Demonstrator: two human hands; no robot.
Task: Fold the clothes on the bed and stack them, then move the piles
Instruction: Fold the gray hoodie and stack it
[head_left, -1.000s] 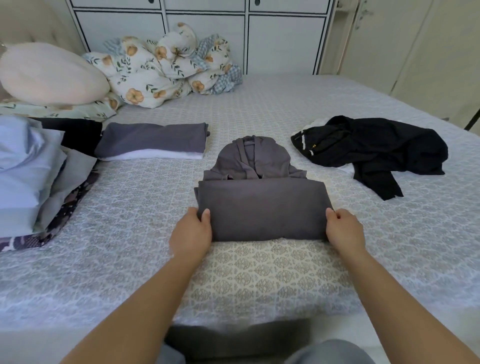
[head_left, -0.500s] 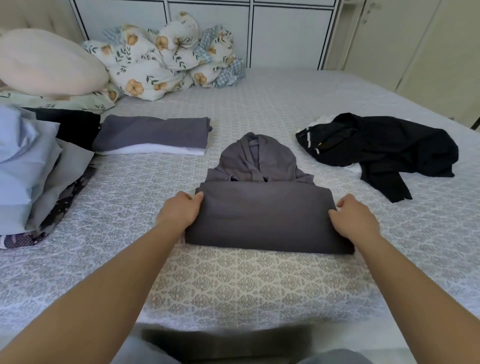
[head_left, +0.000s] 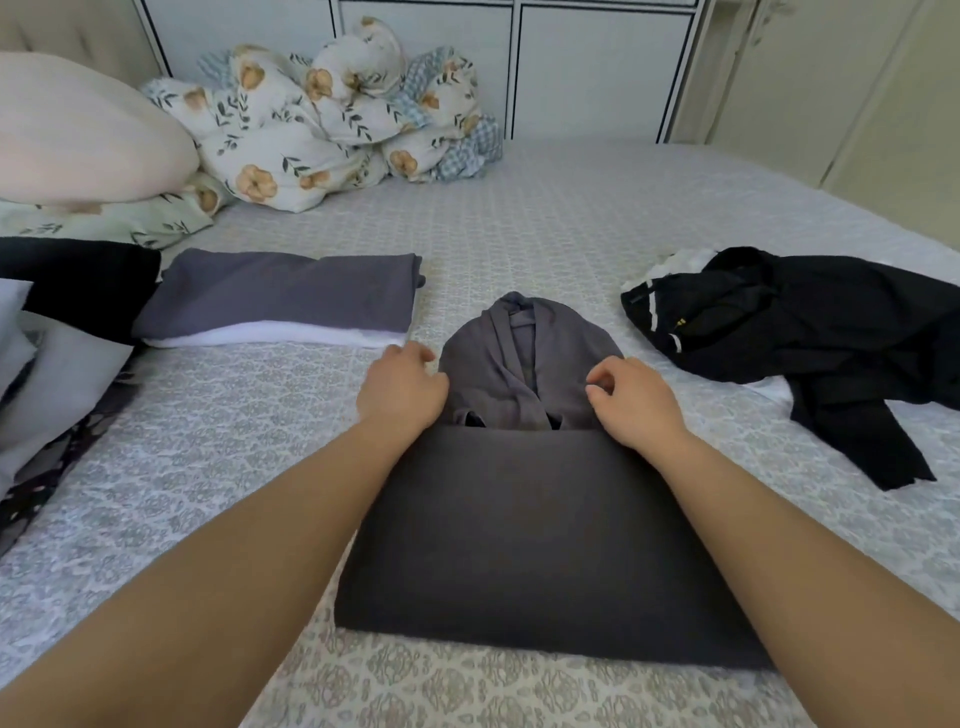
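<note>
Grey hoodie (head_left: 545, 540) sits at the bed's (head_left: 571, 218) near edge, body folded into a soft matte rectangle. Our left hand (head_left: 402, 387) and right hand (head_left: 636, 402) flank the rounded hood (head_left: 524, 358), fingers curled, not clamped on anything. We'd flip the hood flat over the body, edges flush; folded grey stack (head_left: 280, 301) lies toward the far-left corner.

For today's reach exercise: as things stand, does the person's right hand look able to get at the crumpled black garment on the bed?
Probably yes. The right hand rests on the grey hoodie, and only bare bedspread lies between it and the black garment to its right.
</note>
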